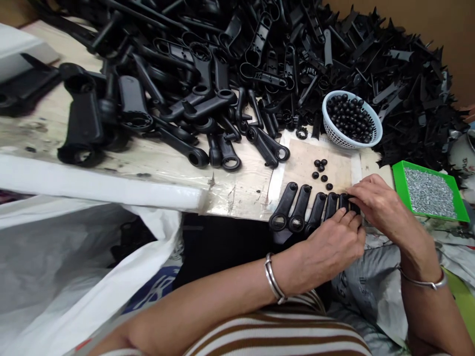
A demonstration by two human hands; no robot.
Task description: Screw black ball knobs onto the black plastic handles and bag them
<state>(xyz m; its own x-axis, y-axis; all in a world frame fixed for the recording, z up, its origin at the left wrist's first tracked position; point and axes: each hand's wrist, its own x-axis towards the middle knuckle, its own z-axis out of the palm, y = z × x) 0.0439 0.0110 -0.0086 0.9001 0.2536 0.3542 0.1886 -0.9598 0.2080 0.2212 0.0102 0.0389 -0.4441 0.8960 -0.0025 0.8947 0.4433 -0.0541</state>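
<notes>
Several black plastic handle parts (299, 207) lie side by side in a row at the table's front edge. My left hand (331, 245) rests on the near ends of the rightmost ones, fingers curled over them. My right hand (374, 201) pinches the rightmost handle part (345, 201) from the right; both hands meet on it. A few loose black caps (321, 170) lie on the brown pad (336, 168) just beyond the row.
A white basket (351, 121) of black caps stands behind the pad. A green tray (429, 192) of small screws sits at the right. A big heap of black handle parts (208, 74) covers the table's back. A white plastic bag (74, 267) hangs at the left.
</notes>
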